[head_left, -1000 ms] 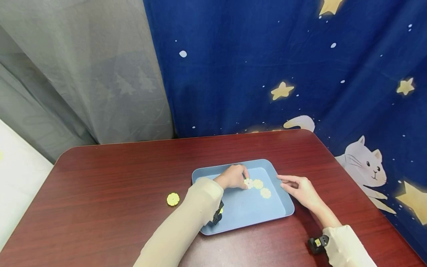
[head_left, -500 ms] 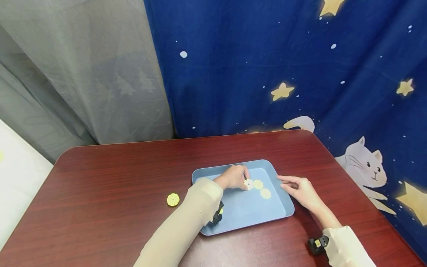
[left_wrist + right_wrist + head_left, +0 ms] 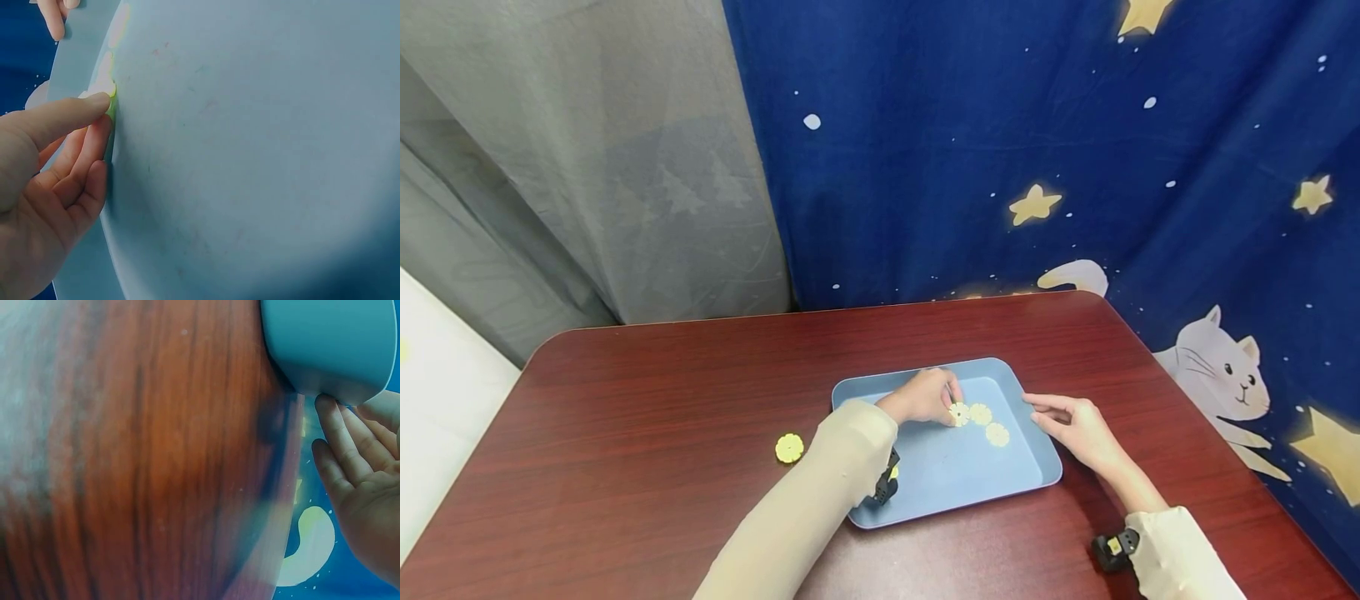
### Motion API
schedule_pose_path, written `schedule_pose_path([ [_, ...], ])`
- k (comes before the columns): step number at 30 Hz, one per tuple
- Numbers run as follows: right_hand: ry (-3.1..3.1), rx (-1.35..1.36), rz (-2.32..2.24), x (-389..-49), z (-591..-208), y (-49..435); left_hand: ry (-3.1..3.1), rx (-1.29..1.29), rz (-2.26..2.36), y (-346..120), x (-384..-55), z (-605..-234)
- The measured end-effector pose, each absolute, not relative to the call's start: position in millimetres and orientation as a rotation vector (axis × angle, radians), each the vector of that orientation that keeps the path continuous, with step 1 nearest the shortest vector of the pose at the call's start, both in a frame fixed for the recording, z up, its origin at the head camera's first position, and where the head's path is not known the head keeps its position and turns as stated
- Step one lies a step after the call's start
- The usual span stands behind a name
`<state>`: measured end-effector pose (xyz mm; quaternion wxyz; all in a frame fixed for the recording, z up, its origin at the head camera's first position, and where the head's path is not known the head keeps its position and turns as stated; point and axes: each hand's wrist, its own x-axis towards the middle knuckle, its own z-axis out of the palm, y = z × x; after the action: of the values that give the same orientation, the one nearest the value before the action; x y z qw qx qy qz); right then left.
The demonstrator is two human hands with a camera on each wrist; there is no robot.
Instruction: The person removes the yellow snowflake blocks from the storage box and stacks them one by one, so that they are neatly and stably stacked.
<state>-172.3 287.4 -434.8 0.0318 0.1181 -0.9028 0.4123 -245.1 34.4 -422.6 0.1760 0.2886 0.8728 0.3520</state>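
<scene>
A light-blue rectangular tray (image 3: 958,483) lies on the table, with three pale yellow flower-shaped discs inside. Over the tray's far part, my left hand (image 3: 925,397) pinches the leftmost flower-shaped disc (image 3: 959,413) between thumb and fingers. In the left wrist view its yellow-green edge shows at the fingertips. A second disc (image 3: 981,414) sits right beside it, and a third disc (image 3: 997,434) lies slightly nearer and to the right. My right hand (image 3: 1078,427), fingers fairly straight, touches the tray's right side. The right wrist view shows those fingertips against the outer wall (image 3: 334,356).
A yellow flower-shaped disc (image 3: 789,448) lies on the reddish-brown table (image 3: 647,433) left of the tray, close to my left sleeve (image 3: 820,483). Behind the table hang a grey curtain (image 3: 647,167) and a blue starry curtain (image 3: 910,167).
My left hand and forearm have shifted very slightly, with the pinched disc nearly in place. The right hand, the tray and the other discs look unmoved.
</scene>
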Motion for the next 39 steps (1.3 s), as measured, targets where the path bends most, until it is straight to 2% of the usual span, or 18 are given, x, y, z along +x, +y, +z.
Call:
schedule_pose_path([
  [24, -2.786, 0.361, 1.242, -173, -433, 287, 2.372, 0.999, 1.001, 6, -248, -401],
  [39, -2.781, 0.360, 1.257, -171, -434, 287, 2.366, 1.002, 1.089, -24, -248, -383],
])
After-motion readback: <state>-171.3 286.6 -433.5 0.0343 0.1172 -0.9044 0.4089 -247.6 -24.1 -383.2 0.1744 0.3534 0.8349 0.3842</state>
